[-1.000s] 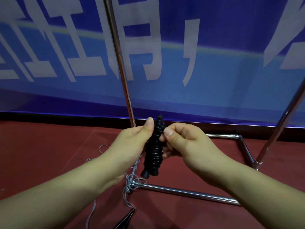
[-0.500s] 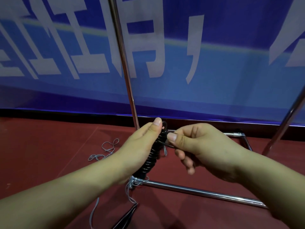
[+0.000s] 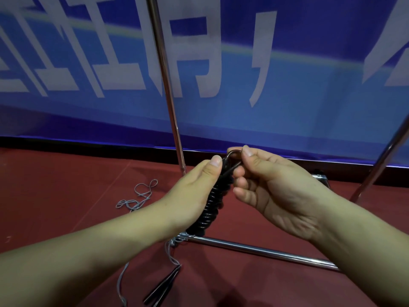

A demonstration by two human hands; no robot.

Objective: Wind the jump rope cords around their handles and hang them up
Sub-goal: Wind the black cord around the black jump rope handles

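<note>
Near the centre of the view the left hand (image 3: 194,193) grips a black wound bundle (image 3: 213,204), the jump rope handles wrapped in dark coils of cord, with its fingers curled round the far side and its thumb laid flat along the near side up to the top. The bundle is tilted, its top leaning toward one o'clock and its lower end pointing to seven o'clock, held in the air above the red floor (image 3: 66,196). The right hand (image 3: 276,189), at three o'clock from the bundle, pinches a small loop of black cord (image 3: 232,155) at the bundle's top between thumb and forefinger; its other fingers are loosely curled beneath, just beside the coils. Below the hands a chrome base bar (image 3: 254,251) of a metal rack lies on the floor, running toward four o'clock, and a chrome upright (image 3: 166,85) rises toward twelve o'clock behind the left thumb. A second, grey cord (image 3: 139,196) lies in loose tangles on the floor at nine o'clock from the bundle and trails down to a pair of black handles (image 3: 163,286) at six o'clock. A blue banner (image 3: 287,85) with large white characters fills the background
</note>
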